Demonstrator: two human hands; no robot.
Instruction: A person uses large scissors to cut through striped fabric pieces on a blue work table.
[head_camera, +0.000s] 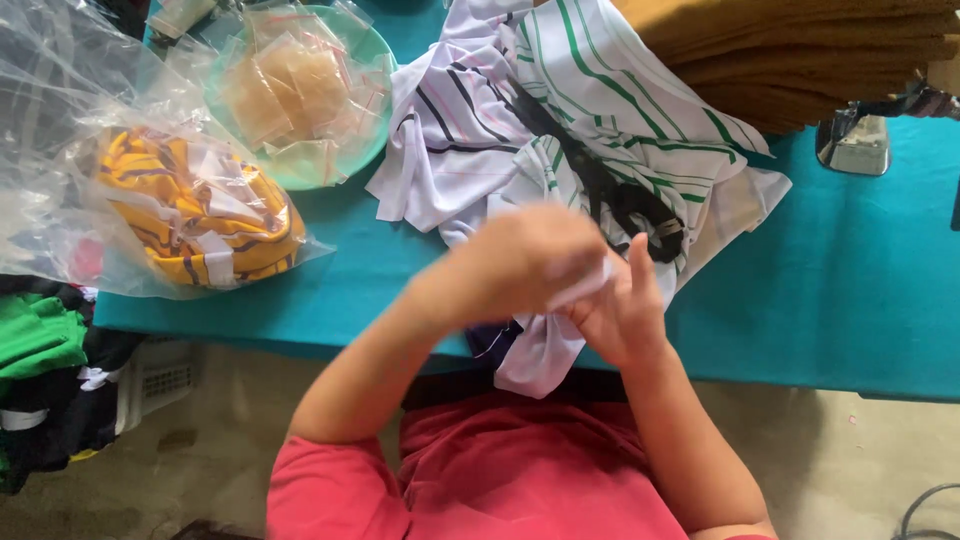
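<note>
Both hands, left hand (515, 265) and right hand (625, 310), pinch a small white scrap (580, 285) above the striped garments (560, 130) on the teal surface (860, 290); light, limp, best held by its edges.

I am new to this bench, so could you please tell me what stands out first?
Both hands, left hand and right hand, meet over the teal table, pinching a small white scrap. Behind lies a heap of white striped cloth; far left, a clear plastic bag of yellow striped fabric.

Both hands meet at chest height, left hand (520, 265) blurred over right hand (625, 310).
</note>
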